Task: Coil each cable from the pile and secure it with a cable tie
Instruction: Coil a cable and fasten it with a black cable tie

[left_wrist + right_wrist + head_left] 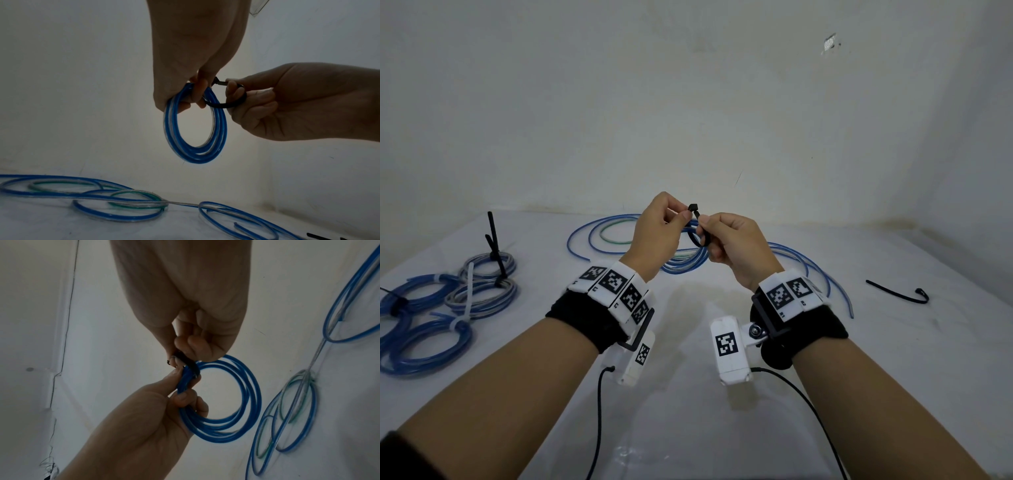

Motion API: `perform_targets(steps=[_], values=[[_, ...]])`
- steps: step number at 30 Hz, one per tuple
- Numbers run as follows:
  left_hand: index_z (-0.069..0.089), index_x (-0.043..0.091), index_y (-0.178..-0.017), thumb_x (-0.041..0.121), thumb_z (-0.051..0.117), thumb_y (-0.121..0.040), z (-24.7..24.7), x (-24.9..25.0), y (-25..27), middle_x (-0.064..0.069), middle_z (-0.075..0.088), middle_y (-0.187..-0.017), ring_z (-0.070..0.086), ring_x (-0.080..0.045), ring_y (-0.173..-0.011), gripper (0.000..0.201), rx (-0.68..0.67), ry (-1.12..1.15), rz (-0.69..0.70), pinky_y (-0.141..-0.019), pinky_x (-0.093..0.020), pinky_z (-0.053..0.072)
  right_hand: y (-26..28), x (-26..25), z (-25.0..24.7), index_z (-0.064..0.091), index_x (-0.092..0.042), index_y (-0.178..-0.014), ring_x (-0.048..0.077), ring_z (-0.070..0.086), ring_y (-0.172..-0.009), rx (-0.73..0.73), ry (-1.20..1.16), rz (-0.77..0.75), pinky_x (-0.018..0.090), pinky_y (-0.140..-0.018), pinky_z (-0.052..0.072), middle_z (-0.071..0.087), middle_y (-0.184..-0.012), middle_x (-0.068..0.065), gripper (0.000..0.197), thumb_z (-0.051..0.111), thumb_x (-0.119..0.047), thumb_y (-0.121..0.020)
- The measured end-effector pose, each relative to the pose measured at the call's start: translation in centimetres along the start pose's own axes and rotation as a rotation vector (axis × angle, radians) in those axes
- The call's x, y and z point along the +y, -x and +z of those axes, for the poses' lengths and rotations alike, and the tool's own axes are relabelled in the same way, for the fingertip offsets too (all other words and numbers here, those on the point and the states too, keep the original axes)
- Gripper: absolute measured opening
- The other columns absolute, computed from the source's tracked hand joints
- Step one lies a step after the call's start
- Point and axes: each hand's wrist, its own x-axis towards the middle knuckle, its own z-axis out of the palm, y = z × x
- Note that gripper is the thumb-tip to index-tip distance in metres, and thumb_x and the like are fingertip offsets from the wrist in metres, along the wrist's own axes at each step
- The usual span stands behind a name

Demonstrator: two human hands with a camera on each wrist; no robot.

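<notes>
Both hands are raised above the white table. My left hand grips a coiled blue cable at its top, and the coil hangs below the fingers. A black cable tie is looped round the coil's strands. My right hand pinches the tie's strap right beside the left fingertips. The tie's head sticks up between the two hands. In the head view the hands hide most of the coil.
Loose blue and green-tinted cables lie spread on the table behind and right of the hands. Several tied coils sit at the left, some with upright tie tails. A spare black tie lies at the right.
</notes>
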Motion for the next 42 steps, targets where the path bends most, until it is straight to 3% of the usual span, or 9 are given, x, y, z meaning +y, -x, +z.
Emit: perform_targets(steps=[4, 8, 13, 18, 23, 26, 30, 36, 42], values=[[0.049, 0.026, -0.077, 0.012, 0.054, -0.092, 0.03, -0.03, 0.08, 0.003, 0.051, -0.064, 0.044, -0.008, -0.056, 0.021, 0.000, -0.048, 0.025, -0.056, -0.020, 0.036, 0.13, 0.11, -0.11, 0.061, -0.005, -0.072, 0.008, 0.035, -0.042, -0.012, 0.011, 0.000, 0.022, -0.049, 0.030, 0.052, -0.061, 0.006, 0.025, 0.053, -0.013, -0.095], [0.050, 0.024, -0.080, 0.013, 0.055, -0.092, 0.15, -0.25, 0.11, 0.003, 0.051, -0.065, 0.044, -0.006, -0.056, 0.016, 0.007, -0.089, 0.041, -0.050, -0.008, 0.034, 0.28, 0.16, -0.18, 0.060, -0.005, -0.072, 0.010, 0.034, -0.044, -0.017, 0.011, 0.002, 0.022, -0.050, 0.030, 0.052, -0.061, 0.005, 0.026, 0.052, -0.013, -0.095], [0.052, 0.016, -0.087, 0.013, 0.055, -0.092, 0.41, -0.31, 0.12, 0.002, 0.051, -0.065, 0.044, -0.007, -0.057, 0.006, 0.016, -0.102, 0.050, -0.049, -0.006, 0.034, 0.47, 0.15, -0.18, 0.060, -0.005, -0.072, 0.010, 0.034, -0.044, -0.012, 0.007, -0.002, 0.022, -0.050, 0.030, 0.052, -0.060, 0.005, 0.025, 0.052, -0.013, -0.095], [0.052, 0.018, -0.084, 0.014, 0.054, -0.092, 0.41, -0.32, 0.14, 0.000, 0.053, -0.067, 0.047, -0.008, -0.059, 0.010, 0.003, -0.135, 0.088, -0.050, -0.008, 0.035, 0.28, 0.16, -0.30, 0.060, -0.005, -0.073, 0.010, 0.035, -0.044, 0.014, -0.002, 0.002, 0.021, -0.049, 0.032, 0.050, -0.061, 0.006, 0.025, 0.054, -0.015, -0.095], [0.050, 0.016, -0.084, 0.012, 0.054, -0.092, 0.28, -0.44, 0.38, 0.003, 0.052, -0.065, 0.050, -0.012, -0.062, 0.009, -0.017, -0.225, 0.157, -0.057, -0.019, 0.038, 0.18, 0.19, -0.46, 0.060, -0.004, -0.075, 0.007, 0.041, -0.042, 0.029, 0.014, 0.006, 0.019, -0.047, 0.039, 0.053, -0.062, 0.006, 0.024, 0.055, -0.017, -0.094], [0.049, 0.017, -0.084, 0.011, 0.053, -0.092, 0.29, -0.58, 0.35, 0.002, 0.051, -0.065, 0.048, -0.012, -0.060, 0.011, -0.023, -0.260, 0.188, -0.054, -0.014, 0.036, 0.28, 0.11, -0.61, 0.059, -0.003, -0.075, 0.009, 0.038, -0.042, -0.009, 0.044, 0.031, 0.019, -0.045, 0.036, 0.052, -0.062, 0.006, 0.024, 0.054, -0.016, -0.095], [0.049, 0.016, -0.086, 0.010, 0.051, -0.093, 0.54, -0.54, 0.52, -0.009, 0.055, -0.067, 0.046, -0.015, -0.057, 0.009, -0.049, -0.302, 0.226, -0.055, -0.024, 0.037, 0.39, -0.20, -0.74, 0.058, -0.004, -0.073, 0.010, 0.033, -0.044, -0.006, -0.015, 0.064, 0.020, -0.047, 0.029, 0.050, -0.061, 0.006, 0.026, 0.052, -0.014, -0.096], [0.051, 0.012, -0.087, 0.006, 0.052, -0.091, 0.92, -0.36, 0.87, 0.003, 0.048, -0.059, 0.042, -0.009, -0.052, 0.008, -0.080, -0.377, 0.305, -0.049, -0.014, 0.030, 0.14, -0.10, -0.45, 0.059, -0.006, -0.072, 0.008, 0.038, -0.041, 0.121, -0.037, 0.068, 0.018, -0.044, 0.037, 0.050, -0.056, 0.002, 0.026, 0.054, -0.016, -0.095], [0.054, 0.009, -0.089, 0.008, 0.053, -0.091, 0.65, -0.25, 0.73, 0.002, 0.051, -0.061, 0.044, -0.006, -0.052, 0.003, -0.090, -0.366, 0.284, -0.050, -0.013, 0.032, 0.24, -0.06, -0.91, 0.062, -0.004, -0.103, 0.007, 0.048, -0.042, 0.098, -0.052, 0.092, 0.019, -0.047, 0.046, 0.056, -0.063, 0.003, 0.017, 0.058, -0.016, -0.092]])
